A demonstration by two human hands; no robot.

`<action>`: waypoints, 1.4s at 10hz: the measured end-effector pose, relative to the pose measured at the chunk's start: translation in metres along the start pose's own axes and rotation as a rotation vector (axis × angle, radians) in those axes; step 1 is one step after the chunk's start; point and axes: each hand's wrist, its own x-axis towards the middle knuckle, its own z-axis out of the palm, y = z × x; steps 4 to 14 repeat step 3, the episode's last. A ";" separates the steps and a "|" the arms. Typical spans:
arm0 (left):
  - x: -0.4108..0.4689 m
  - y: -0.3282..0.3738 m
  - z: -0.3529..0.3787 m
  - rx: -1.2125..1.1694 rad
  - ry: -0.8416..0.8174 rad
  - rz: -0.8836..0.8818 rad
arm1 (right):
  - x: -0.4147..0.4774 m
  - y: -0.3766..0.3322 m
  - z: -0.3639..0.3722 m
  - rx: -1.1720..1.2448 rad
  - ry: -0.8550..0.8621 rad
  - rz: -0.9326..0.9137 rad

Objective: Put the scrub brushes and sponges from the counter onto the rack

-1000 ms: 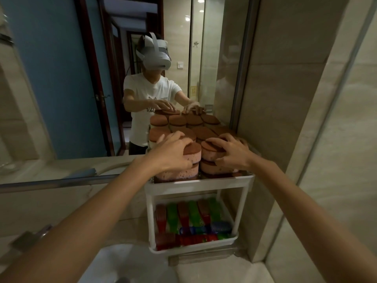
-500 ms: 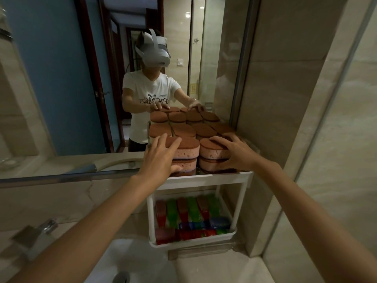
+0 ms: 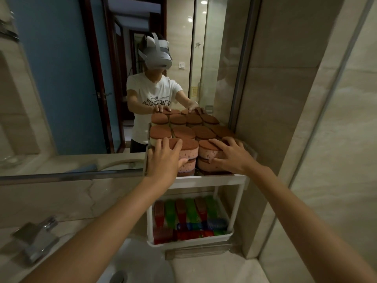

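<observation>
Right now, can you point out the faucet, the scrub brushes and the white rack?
faucet [image 3: 35, 238]: head view, on its flat metal top.
scrub brushes [image 3: 191, 212]: head view, on a green brush in the lower tray.
rack [image 3: 208, 179]: head view, on the top shelf's white front rim.

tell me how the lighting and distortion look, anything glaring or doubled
Head view: dim, warm light; ceiling spots glare in the mirror, which doubles the sponges on the rack; the wide-angle lens bows straight edges; the scrub brushes below sit in shade.
</observation>
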 end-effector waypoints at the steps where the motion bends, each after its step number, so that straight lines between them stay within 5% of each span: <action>1: 0.000 0.001 -0.003 0.039 -0.010 -0.004 | -0.004 -0.005 0.000 -0.066 0.009 -0.021; 3: -0.008 0.005 -0.023 -0.036 -0.038 -0.012 | -0.019 -0.027 -0.001 -0.024 0.254 -0.116; 14: -0.008 0.005 -0.023 -0.036 -0.038 -0.012 | -0.019 -0.027 -0.001 -0.024 0.254 -0.116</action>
